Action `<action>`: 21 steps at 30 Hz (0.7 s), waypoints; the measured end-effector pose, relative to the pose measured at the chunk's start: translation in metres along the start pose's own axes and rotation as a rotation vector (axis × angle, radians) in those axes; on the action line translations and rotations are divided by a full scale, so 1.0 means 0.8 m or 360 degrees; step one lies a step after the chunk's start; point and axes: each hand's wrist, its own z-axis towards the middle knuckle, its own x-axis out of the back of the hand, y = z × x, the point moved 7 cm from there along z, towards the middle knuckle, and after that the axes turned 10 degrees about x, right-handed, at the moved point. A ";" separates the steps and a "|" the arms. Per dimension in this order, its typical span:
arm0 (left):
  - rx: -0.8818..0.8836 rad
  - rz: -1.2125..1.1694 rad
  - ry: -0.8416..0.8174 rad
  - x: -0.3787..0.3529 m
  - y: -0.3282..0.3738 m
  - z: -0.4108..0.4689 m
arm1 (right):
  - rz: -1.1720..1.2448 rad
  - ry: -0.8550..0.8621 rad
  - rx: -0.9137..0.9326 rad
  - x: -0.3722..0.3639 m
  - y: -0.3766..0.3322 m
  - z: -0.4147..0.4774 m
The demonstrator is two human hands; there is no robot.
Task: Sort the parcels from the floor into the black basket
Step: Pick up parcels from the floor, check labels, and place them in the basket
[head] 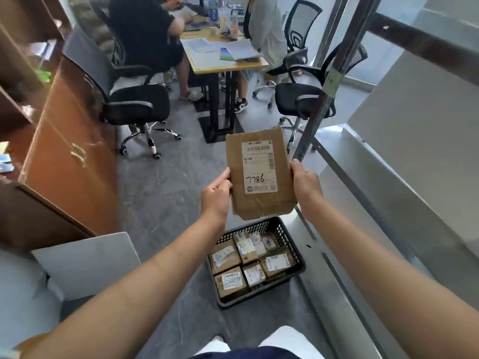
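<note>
Both hands raised in front of camera, gripping flat brown cardboard parcel (260, 177) by its side edges: left hand (216, 194) on left edge, right hand (305, 186) on right edge. White shipping label faces camera, handwritten "7786". Parcel held in air above black basket (281, 229) on grey floor (160, 193). Basket holds several labelled parcels (252, 263) side by side. Office chair (129, 97) and desk (225, 62) beyond

Flat brown cardboard parcel (260, 174), matt and creased, with a white paper label; black plastic lattice basket (282, 229); grey stone-look floor (160, 198).
</note>
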 end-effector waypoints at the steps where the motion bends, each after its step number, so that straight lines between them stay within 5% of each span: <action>1: 0.0012 0.0012 -0.0002 -0.001 -0.001 0.006 | -0.0008 0.0001 -0.0010 -0.001 0.002 0.004; 21: 0.0033 0.0266 0.0220 -0.111 -0.001 0.144 | 0.0220 -0.0113 -0.0216 0.023 0.083 0.188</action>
